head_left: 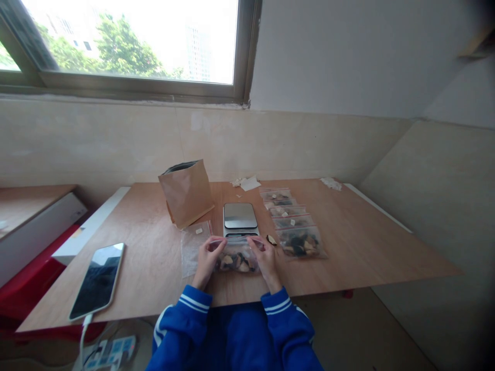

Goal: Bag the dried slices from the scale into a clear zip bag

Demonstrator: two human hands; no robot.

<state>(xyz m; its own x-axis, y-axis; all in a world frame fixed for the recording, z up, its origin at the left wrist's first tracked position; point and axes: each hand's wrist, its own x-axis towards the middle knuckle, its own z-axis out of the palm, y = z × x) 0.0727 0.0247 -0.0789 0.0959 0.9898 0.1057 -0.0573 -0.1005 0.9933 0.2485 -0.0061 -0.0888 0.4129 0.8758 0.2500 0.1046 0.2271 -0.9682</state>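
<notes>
My left hand (207, 260) and my right hand (267, 260) are both closed in a pinch, thumb and fingers on the top edge of a clear zip bag (236, 262), one hand at each end of its mouth. The bag holds dark and tan pieces, possibly dried mushroom slices, though the view does not settle this. It lies near the front edge of the surface (367, 247), directly before a digital scale (240, 219). I cannot tell whether its top edge touches the scale.

For a pinch of this kind, keep both hands level and apply equal tension, so the mouth stays square and the contents sit low, clear of the seal line.

To the right, a loose dark piece (271, 239) lies just beside my right hand. Beyond it, a column of filled zip bags (288, 219) runs toward the rear edge, with the nearest bag (301, 243) the fullest. Left of my left hand lies a flat clear bag (192, 250), and behind it stands a kraft paper pouch (186, 193). A smartphone (97, 281) lies at the left edge, with a charging cable (83, 340) attached.
</notes>
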